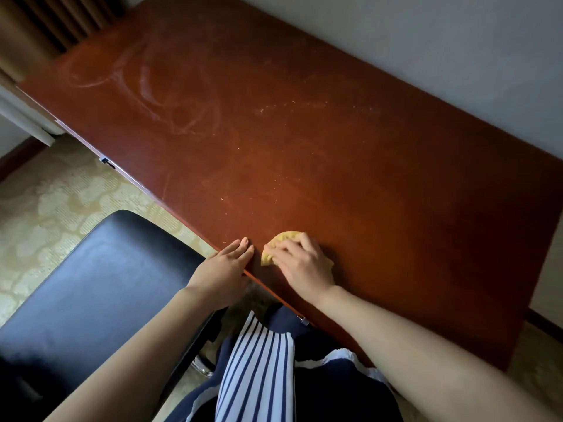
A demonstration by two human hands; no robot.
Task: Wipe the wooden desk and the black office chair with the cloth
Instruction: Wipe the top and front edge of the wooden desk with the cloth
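Observation:
A long reddish-brown wooden desk (304, 132) runs from upper left to lower right, with pale dust smears and specks on its top. A small yellow cloth (281, 240) lies bunched near the desk's front edge. My right hand (300, 264) presses down on the cloth with spread fingers, covering most of it. My left hand (227, 264) rests flat at the desk's front edge, fingers straight, just left of the cloth. The black office chair (91, 287) stands at lower left, its padded seat close to the desk.
A grey wall (457, 56) runs behind the desk. Brown curtains (45, 22) hang at upper left. Patterned beige carpet (54, 202) covers the floor. A metal drawer handle (105, 161) sticks out under the desk's front edge. My striped apron fills the bottom middle.

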